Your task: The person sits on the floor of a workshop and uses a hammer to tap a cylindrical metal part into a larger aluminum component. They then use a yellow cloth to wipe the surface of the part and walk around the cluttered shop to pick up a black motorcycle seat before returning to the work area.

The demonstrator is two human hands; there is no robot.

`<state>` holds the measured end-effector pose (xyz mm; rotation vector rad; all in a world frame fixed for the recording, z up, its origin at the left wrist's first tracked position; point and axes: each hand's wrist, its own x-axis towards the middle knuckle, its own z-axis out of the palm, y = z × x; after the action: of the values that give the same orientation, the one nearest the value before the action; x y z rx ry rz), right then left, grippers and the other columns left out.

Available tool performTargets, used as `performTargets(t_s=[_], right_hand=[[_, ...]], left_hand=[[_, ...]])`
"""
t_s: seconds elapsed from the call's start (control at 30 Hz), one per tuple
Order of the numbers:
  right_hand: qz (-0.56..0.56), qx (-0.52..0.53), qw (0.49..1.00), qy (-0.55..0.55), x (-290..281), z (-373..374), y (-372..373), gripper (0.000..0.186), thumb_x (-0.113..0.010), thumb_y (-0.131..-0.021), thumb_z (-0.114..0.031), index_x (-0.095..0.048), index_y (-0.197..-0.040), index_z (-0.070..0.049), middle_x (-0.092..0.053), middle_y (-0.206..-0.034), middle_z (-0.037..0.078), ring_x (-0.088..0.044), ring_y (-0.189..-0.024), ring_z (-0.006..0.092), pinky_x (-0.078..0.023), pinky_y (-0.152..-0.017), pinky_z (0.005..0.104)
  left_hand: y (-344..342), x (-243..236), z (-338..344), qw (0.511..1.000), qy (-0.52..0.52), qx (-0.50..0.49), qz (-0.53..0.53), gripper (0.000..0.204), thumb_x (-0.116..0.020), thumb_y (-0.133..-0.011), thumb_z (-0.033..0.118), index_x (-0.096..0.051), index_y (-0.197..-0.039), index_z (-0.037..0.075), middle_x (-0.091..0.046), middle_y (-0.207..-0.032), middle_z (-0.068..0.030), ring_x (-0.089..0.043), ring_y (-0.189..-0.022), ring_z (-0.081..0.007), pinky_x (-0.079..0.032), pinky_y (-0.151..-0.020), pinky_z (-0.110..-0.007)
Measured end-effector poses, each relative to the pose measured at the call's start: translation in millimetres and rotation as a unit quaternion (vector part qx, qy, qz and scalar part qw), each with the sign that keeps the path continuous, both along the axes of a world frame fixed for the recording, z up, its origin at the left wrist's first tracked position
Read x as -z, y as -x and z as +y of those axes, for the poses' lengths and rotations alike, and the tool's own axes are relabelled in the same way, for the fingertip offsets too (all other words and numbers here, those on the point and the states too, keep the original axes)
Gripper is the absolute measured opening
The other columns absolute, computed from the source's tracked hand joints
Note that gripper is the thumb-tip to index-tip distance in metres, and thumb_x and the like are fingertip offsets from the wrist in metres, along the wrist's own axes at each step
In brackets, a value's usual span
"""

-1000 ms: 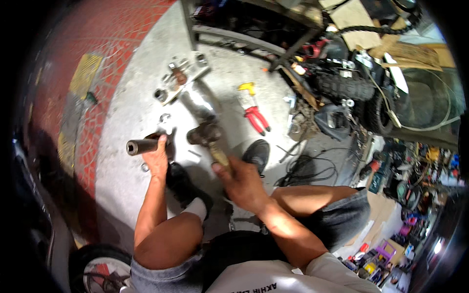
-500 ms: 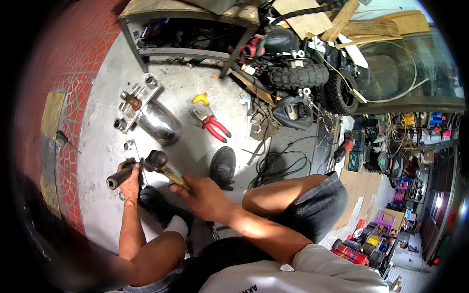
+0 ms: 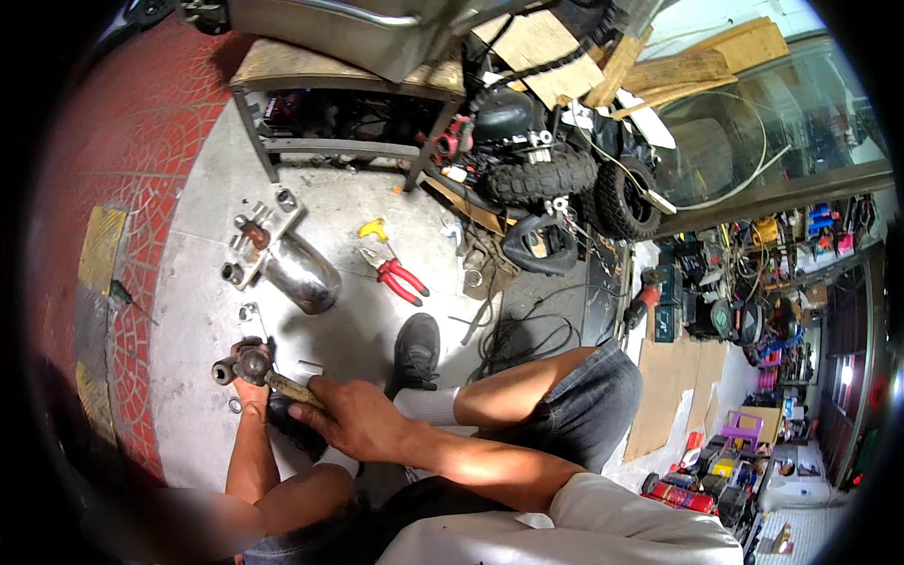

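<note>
My right hand (image 3: 363,419) is closed round the wooden handle of a hammer (image 3: 296,389). The hammer's rounded head is over the steel tube (image 3: 223,371) that my left hand (image 3: 251,392) grips; I cannot tell whether they touch. The head partly hides the left fingers and the tube. Just beyond that hand lies a flat metal bracket (image 3: 249,313). Farther off, a shiny metal cylinder (image 3: 303,275) lies on its side, fixed to a plate (image 3: 252,273) with short round posts. A small metal ring (image 3: 234,405) lies beside my left wrist.
Red-handled pliers (image 3: 400,281) and a yellow-handled tool (image 3: 373,228) lie on the concrete right of the cylinder. A metal-legged bench (image 3: 344,151) stands at the back. Knobbly tyres (image 3: 541,179), black cable (image 3: 537,325) and scrap wood fill the right. A screwdriver (image 3: 122,294) lies left.
My right hand has swung the hammer left and down, bringing its head over the tube. My left hand keeps its grip. The whole view has shifted, so the bench sits lower in it.
</note>
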<state>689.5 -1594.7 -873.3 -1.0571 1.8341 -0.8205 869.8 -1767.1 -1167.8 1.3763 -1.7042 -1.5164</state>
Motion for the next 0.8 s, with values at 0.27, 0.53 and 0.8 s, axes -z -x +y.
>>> performTargets(t_s=[0.27,0.53,0.8], right_hand=[[0.086,-0.090,0.991,0.057,-26.3,-41.0,-34.8,0.041,-0.059,-0.102,-0.045,-0.057,-0.101,-0.004,-0.067,-0.075,0.023,-0.067,-0.074,0.0473,-0.052,-0.062,0.0555],[0.155,-0.175,0.969,-0.082,-37.0,-85.1,-44.3,0.036,-0.053,-0.106,-0.037,-0.056,-0.103,-0.001,-0.066,-0.072,0.026,-0.064,-0.075,0.0519,-0.048,-0.070,0.0587],[-0.090,0.053,0.920,0.377,-130.4,-73.5,-42.2,0.047,-0.062,-0.097,-0.052,-0.061,-0.093,-0.006,-0.051,-0.069,0.003,-0.045,-0.050,0.0110,-0.036,-0.046,0.0245]], left_hand=[[-3.6,15.8,-0.6,0.967,0.122,0.043,-0.221,0.033,-0.072,-0.082,0.043,-0.072,-0.096,0.013,-0.072,-0.096,-0.0078,-0.065,-0.096,-0.0292,-0.049,-0.087,-0.045],[-2.6,-12.0,6.2,0.959,0.177,-0.019,-0.218,0.048,-0.077,-0.084,0.047,-0.069,-0.114,0.011,-0.072,-0.116,-0.0071,-0.066,-0.112,-0.0257,-0.047,-0.101,-0.039],[-8.0,-21.4,14.5,0.975,0.135,-0.071,-0.164,0.063,-0.087,-0.068,0.040,-0.069,-0.123,0.013,-0.057,-0.140,-0.0194,-0.048,-0.135,-0.0365,-0.037,-0.115,-0.049]])
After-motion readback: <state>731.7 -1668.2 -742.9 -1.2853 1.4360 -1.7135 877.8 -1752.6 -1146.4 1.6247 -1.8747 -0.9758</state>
